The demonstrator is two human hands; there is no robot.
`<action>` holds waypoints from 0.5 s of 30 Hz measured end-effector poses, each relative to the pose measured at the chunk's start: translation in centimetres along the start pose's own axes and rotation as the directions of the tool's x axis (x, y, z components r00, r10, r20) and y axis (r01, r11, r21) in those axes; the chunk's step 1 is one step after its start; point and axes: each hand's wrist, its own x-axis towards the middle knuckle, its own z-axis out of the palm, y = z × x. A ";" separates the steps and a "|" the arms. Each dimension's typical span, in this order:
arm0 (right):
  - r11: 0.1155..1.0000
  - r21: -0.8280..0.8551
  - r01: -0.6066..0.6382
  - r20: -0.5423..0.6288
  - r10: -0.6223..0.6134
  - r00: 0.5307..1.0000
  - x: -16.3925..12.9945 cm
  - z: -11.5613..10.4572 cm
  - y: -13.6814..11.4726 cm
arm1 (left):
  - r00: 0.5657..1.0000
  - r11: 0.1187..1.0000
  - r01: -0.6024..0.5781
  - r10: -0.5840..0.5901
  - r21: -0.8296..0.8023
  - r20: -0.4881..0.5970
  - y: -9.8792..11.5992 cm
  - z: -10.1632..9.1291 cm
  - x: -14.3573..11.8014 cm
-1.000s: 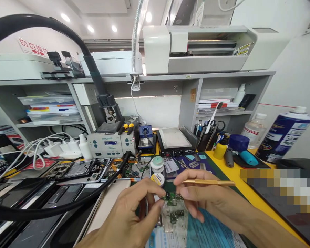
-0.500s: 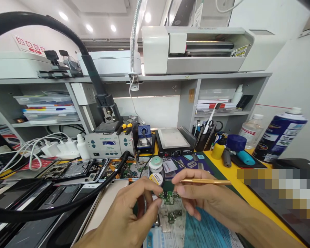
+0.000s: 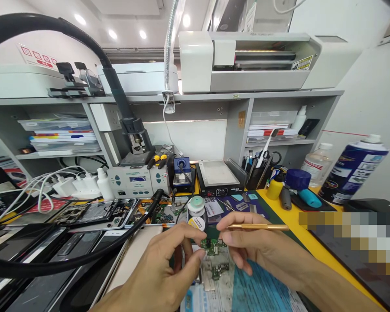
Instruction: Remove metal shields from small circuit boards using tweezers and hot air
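Head view: black pen holder holds scissors, toothbrush.

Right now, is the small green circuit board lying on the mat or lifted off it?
Lifted. The small green circuit board is pinched between the fingertips of the left hand and the right hand, above the mat.

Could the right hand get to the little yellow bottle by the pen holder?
Probably yes. The right hand has bare yellow mat between it and the yellow bottle, but it already holds gold tweezers and pinches a small green circuit board.
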 end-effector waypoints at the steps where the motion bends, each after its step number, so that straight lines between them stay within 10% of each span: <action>1: 1.000 0.001 0.001 0.002 -0.001 1.000 0.0 0.0 0.0 | 1.000 1.000 -0.003 0.003 0.005 0.000 0.0 0.0 0.0; 15: 1.000 0.007 0.021 0.013 -0.021 1.000 -0.1 -0.1 0.1 | 0.999 0.999 -0.037 0.037 0.037 0.002 0.0 -0.1 0.1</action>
